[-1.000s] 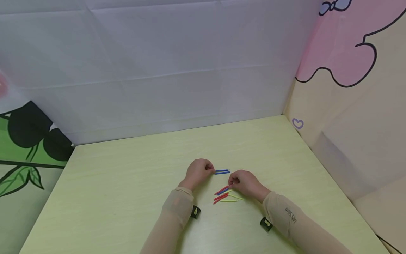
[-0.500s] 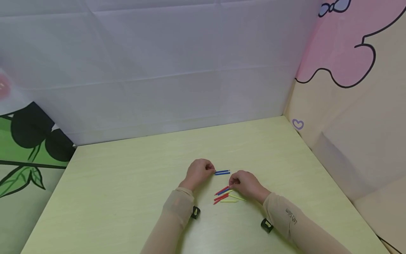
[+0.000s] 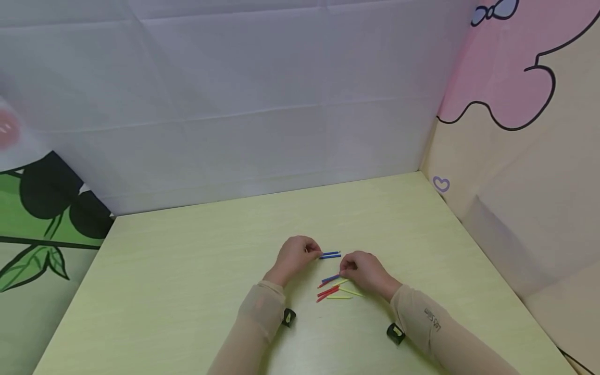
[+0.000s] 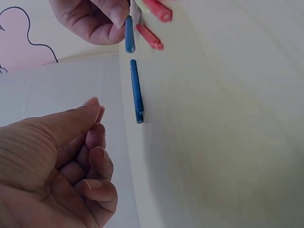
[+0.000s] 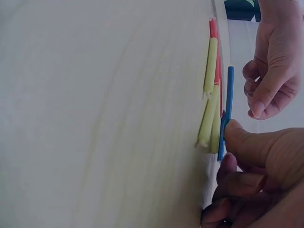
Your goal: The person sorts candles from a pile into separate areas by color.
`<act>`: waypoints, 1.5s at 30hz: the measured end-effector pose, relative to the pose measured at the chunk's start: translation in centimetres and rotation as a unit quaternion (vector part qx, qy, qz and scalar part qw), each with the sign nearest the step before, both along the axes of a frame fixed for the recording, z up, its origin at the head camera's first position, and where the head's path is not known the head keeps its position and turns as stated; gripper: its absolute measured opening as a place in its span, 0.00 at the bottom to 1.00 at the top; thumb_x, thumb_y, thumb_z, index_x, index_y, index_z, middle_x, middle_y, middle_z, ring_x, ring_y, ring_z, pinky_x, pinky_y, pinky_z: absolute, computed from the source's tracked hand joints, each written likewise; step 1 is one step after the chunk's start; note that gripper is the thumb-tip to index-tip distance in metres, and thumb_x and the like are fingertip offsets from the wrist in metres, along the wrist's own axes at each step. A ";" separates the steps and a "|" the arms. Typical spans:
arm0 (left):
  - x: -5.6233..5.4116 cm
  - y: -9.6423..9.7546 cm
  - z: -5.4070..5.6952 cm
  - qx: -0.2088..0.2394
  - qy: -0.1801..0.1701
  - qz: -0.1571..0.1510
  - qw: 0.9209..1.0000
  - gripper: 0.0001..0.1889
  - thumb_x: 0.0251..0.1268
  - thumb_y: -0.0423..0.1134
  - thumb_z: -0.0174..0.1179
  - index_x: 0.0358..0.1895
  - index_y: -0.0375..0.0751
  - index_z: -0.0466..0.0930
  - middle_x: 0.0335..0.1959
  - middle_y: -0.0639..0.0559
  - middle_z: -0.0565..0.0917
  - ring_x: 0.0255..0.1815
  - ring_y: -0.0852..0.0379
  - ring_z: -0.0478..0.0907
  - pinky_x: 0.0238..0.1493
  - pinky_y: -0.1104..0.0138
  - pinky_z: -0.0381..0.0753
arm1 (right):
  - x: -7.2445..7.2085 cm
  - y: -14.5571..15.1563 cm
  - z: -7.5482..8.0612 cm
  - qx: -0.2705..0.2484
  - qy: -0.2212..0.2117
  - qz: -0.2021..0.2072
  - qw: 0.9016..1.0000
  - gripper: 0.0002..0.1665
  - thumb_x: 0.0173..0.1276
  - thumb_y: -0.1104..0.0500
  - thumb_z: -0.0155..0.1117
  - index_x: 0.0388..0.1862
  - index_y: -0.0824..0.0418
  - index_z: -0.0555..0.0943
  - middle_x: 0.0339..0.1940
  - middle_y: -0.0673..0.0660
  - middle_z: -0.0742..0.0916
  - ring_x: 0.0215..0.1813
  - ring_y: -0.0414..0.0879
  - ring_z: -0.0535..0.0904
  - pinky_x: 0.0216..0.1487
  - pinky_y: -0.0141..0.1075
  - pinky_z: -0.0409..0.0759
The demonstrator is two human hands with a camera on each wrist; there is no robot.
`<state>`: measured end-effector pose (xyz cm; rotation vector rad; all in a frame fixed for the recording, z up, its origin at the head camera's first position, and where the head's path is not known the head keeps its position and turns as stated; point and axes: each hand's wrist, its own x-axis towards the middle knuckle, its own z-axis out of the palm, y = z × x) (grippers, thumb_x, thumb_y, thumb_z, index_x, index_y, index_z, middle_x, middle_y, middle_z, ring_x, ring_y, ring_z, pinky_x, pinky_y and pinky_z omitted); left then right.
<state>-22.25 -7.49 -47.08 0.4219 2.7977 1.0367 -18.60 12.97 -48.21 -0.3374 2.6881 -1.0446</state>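
Two bare hands are working on the pale worktop [image 3: 187,281], right of its middle and well in from the back edge. Beige sleeves [image 3: 253,325] are covering both forearms.

Right hand [image 3: 370,272] — thumb and forefinger are clamping one end of a slim blue stick [image 3: 330,278], the remaining fingers curling in behind. The stick's free end is pointing toward the worktop's left edge, a little tilted, above or against a red stick; contact is hard to tell.

Left hand [image 3: 294,258] is hovering farther toward the back edge. Tips of thumb and forefinger are meeting, other fingers curling under. Two more blue sticks [image 3: 330,257] are lying side by side just off those fingertips, roughly in line with the back edge; the left wrist view is showing a small gap there.

Nearer the front, a loose heap: red sticks [image 3: 330,291] are slanting and overlapping on the left side, yellow sticks [image 3: 339,298] are fanning toward the right edge. Small black devices [image 3: 396,334] are sitting at both wrists.

Beyond the back edge a creased white sheet [image 3: 262,104] is hanging; near the back right corner a purple heart [image 3: 441,183] is showing on the side panel.
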 end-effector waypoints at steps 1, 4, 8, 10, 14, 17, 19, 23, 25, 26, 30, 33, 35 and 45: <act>0.1 0.0 0.1 0.002 -0.001 -0.002 1.000 0.04 0.60 0.39 0.69 0.30 0.46 0.86 0.23 0.59 0.78 0.26 0.60 0.70 0.30 0.68 0.71 | 0.0 0.0 0.0 -0.002 0.000 0.000 1.000 0.08 0.63 0.63 0.69 0.27 0.54 0.81 0.24 0.47 0.78 0.32 0.43 0.71 0.39 0.39 0.70; 0.5 0.0 0.5 0.005 0.000 -0.008 1.000 0.04 0.60 0.39 0.69 0.29 0.46 0.86 0.22 0.59 0.78 0.26 0.60 0.70 0.29 0.68 0.70 | 0.0 0.1 0.1 -0.004 0.000 -0.005 1.000 0.08 0.63 0.64 0.69 0.27 0.54 0.82 0.24 0.48 0.77 0.33 0.43 0.71 0.39 0.39 0.69; 1.1 0.0 1.0 0.012 0.001 -0.017 1.000 0.04 0.60 0.39 0.68 0.29 0.46 0.86 0.23 0.59 0.78 0.26 0.59 0.70 0.29 0.68 0.70 | -0.1 0.1 0.1 -0.005 -0.003 -0.016 1.000 0.07 0.64 0.64 0.69 0.27 0.54 0.81 0.25 0.48 0.78 0.33 0.44 0.71 0.39 0.39 0.69; 1.4 0.0 1.3 0.015 -0.001 -0.023 1.000 0.04 0.61 0.39 0.68 0.30 0.46 0.86 0.24 0.59 0.78 0.27 0.59 0.71 0.30 0.68 0.71 | -0.1 0.1 0.1 -0.006 -0.003 -0.020 1.000 0.07 0.64 0.64 0.69 0.27 0.54 0.81 0.25 0.48 0.78 0.33 0.44 0.71 0.40 0.39 0.69; 2.0 0.0 1.6 0.016 0.004 -0.040 0.999 0.04 0.61 0.40 0.68 0.29 0.48 0.86 0.25 0.61 0.79 0.28 0.60 0.71 0.31 0.69 0.72 | -0.1 0.1 0.2 -0.007 0.001 -0.024 1.000 0.07 0.63 0.64 0.69 0.27 0.55 0.81 0.25 0.48 0.78 0.33 0.44 0.71 0.40 0.39 0.70; 2.4 0.1 1.9 0.013 0.011 -0.053 0.998 0.04 0.61 0.40 0.68 0.28 0.48 0.85 0.24 0.62 0.78 0.27 0.61 0.71 0.30 0.69 0.72 | -0.2 0.1 0.0 -0.005 0.000 -0.030 1.000 0.07 0.64 0.63 0.69 0.27 0.54 0.82 0.25 0.48 0.78 0.33 0.44 0.71 0.41 0.39 0.69; 2.7 0.2 2.0 0.010 0.016 -0.063 0.998 0.04 0.60 0.40 0.68 0.28 0.48 0.85 0.24 0.62 0.78 0.26 0.62 0.71 0.30 0.69 0.71 | -0.3 0.1 0.0 -0.005 0.000 -0.032 0.999 0.06 0.64 0.62 0.69 0.28 0.54 0.82 0.25 0.48 0.78 0.34 0.44 0.71 0.41 0.40 0.69; 3.2 0.3 2.3 0.000 0.016 -0.081 0.997 0.04 0.60 0.40 0.68 0.29 0.48 0.86 0.24 0.62 0.78 0.26 0.63 0.70 0.29 0.70 0.71 | -0.4 0.1 0.0 -0.011 -0.001 -0.037 0.999 0.06 0.64 0.62 0.68 0.28 0.55 0.82 0.25 0.49 0.78 0.34 0.45 0.71 0.40 0.40 0.69; 3.4 0.4 2.4 -0.008 0.015 -0.089 0.996 0.03 0.61 0.40 0.68 0.30 0.48 0.86 0.24 0.62 0.77 0.26 0.63 0.70 0.29 0.70 0.70 | -0.5 0.1 0.0 -0.014 -0.001 -0.039 0.999 0.06 0.64 0.63 0.68 0.28 0.55 0.82 0.25 0.49 0.78 0.34 0.45 0.71 0.40 0.40 0.70; 3.5 0.4 2.5 -0.010 0.013 -0.092 0.996 0.03 0.61 0.39 0.68 0.30 0.48 0.86 0.24 0.62 0.77 0.25 0.63 0.70 0.29 0.70 0.70 | -0.5 0.1 0.1 -0.016 -0.001 -0.040 0.999 0.06 0.64 0.63 0.68 0.28 0.55 0.82 0.25 0.49 0.78 0.34 0.45 0.71 0.40 0.40 0.70; 3.8 0.5 2.5 -0.018 0.007 -0.107 0.994 0.03 0.61 0.38 0.68 0.30 0.48 0.86 0.23 0.62 0.76 0.24 0.64 0.69 0.28 0.71 0.70 | -0.7 0.1 0.1 -0.019 0.004 -0.041 0.999 0.06 0.64 0.64 0.68 0.28 0.56 0.82 0.25 0.49 0.78 0.33 0.45 0.71 0.39 0.39 0.69; 4.0 0.7 2.3 -0.021 -0.001 -0.115 0.993 0.03 0.60 0.38 0.68 0.29 0.48 0.86 0.22 0.64 0.77 0.24 0.64 0.70 0.29 0.71 0.70 | -0.8 0.1 0.0 -0.020 0.009 -0.041 0.999 0.06 0.64 0.65 0.68 0.28 0.56 0.82 0.25 0.49 0.78 0.33 0.45 0.71 0.39 0.39 0.69; 4.2 0.7 2.2 -0.024 -0.005 -0.121 0.992 0.04 0.60 0.37 0.67 0.28 0.49 0.86 0.21 0.65 0.77 0.23 0.65 0.70 0.29 0.71 0.71 | -0.9 0.0 0.0 -0.020 0.011 -0.042 0.999 0.06 0.64 0.65 0.68 0.28 0.57 0.82 0.25 0.49 0.78 0.33 0.45 0.71 0.39 0.39 0.69; 4.8 0.8 1.8 -0.029 0.002 -0.141 0.990 0.02 0.59 0.37 0.67 0.29 0.49 0.86 0.21 0.68 0.77 0.24 0.66 0.70 0.29 0.72 0.70 | -1.2 0.0 0.2 -0.016 0.011 -0.052 0.998 0.05 0.64 0.64 0.68 0.29 0.57 0.83 0.27 0.49 0.80 0.34 0.46 0.72 0.40 0.40 0.71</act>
